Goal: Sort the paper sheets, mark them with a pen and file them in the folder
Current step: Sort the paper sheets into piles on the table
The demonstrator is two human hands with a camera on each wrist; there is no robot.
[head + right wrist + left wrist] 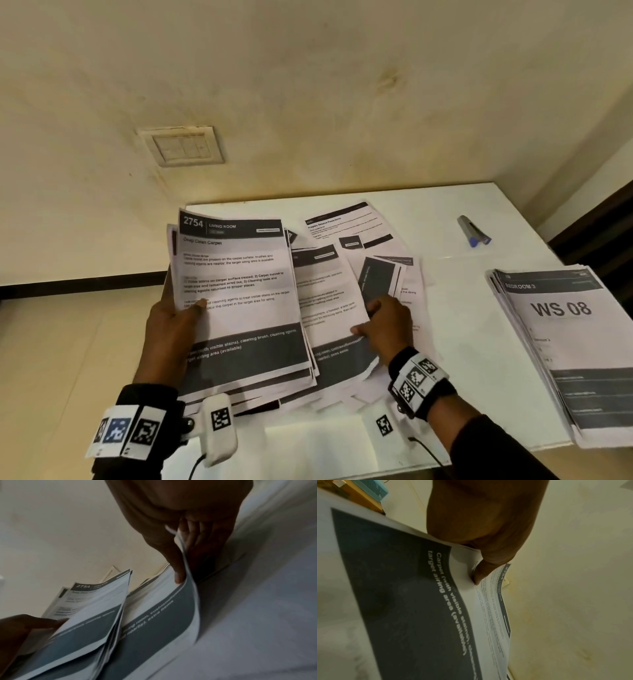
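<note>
Left hand: the left hand (pixel 178 329) is closed on a raised bundle of sheets (pixel 236 294) at its left edge, thumb (pixel 479 574) pressed on the printed face, fingers hidden behind the paper.
Bundle: held tilted up off the table, its lower edge down among the loose papers; the top page is headed "2754 LIVING ROOM".
Right hand: the right hand (pixel 385 325) is closed on the right edge of a single sheet (pixel 329 308); in the right wrist view that edge is seen curled up between thumb and fingers (pixel 197 534).
Single sheet: lying just beside the bundle, its left edge tucked under it, its right edge lifted.
Loose papers: further sheets (pixel 349 229) are fanned, overlapping, behind and beneath both hands, towards the far edge of the table.
Sorted stack: a separate pile (pixel 565 342) headed "BEDROOM 3 / WS 08" is squared at the right edge of the table, well apart from the hands.
Pen: a grey pen with a blue end (pixel 474 231) lies near the far right corner, apart from all paper.
Table: a white top (pixel 459 308) is set against the wall; a bare strip is left between the loose papers and the sorted stack.
Wall: a switch plate (pixel 183 145) is mounted above the left far corner.
Folder: not identifiable in any view.
</note>
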